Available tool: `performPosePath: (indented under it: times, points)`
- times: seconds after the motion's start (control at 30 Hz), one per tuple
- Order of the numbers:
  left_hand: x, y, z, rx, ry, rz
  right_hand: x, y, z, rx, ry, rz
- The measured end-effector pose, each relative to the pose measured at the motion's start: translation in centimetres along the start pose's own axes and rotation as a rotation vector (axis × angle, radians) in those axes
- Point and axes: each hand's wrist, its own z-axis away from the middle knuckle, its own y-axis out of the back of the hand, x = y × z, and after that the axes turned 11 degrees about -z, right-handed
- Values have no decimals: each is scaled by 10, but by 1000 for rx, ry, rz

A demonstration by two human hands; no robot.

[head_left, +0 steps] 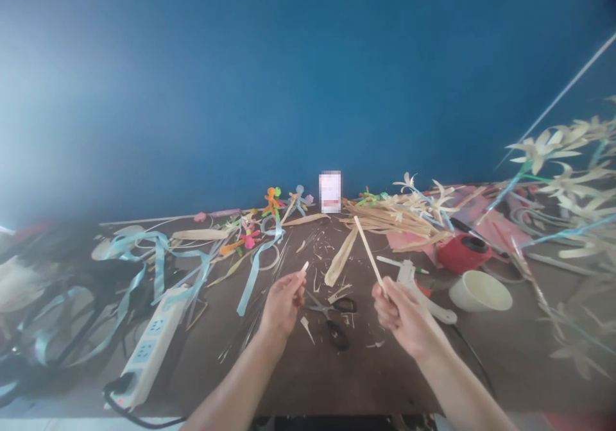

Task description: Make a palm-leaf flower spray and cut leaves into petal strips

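My left hand (285, 303) is closed in a pinch on a small white piece (305, 267), whose tip sticks out above the thumb and fingers; its kind does not show. In my right hand (400, 319), wrapped fingers hold a thin pale stick (368, 248) that slants up and to the left. The two hands are apart. Between them on the brown table (298, 380) lie scissors (332, 319) with black handles, blades partly behind my left hand. Dry, straw-coloured husk strips (342, 258) and pale scraps lie just beyond. A white glue gun (426, 296) rests beside my right hand.
At left are a white power strip (156, 335) with a black plug, and loose blue ribbon (250, 283). To the right stand a white cup (481, 292), a red object (462, 251) and white flowers on blue stems (543, 152). A blue wall (308, 84) rises behind.
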Motion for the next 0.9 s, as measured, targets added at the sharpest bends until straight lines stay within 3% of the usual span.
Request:
performPosePath:
  times: [0.2, 0.33, 0.4, 0.47, 0.77, 0.9]
  points:
    - [14, 2, -39, 31, -124, -296, 27, 17, 13, 109, 30, 201]
    - [20, 9, -72, 100, -323, -556, 30, 29, 21, 196, 79, 259]
    - [23, 9, -88, 106, -436, -806, 32, 30, 22, 215, 103, 245]
    - [26, 8, -99, 111, -487, -902, 34, 29, 21, 220, 116, 231]
    - [29, 4, -107, 78, -662, -1092, 35, 30, 12, 216, 115, 270]
    - [33, 8, -106, 166, -710, -1133, 35, 30, 5, 216, 145, 244]
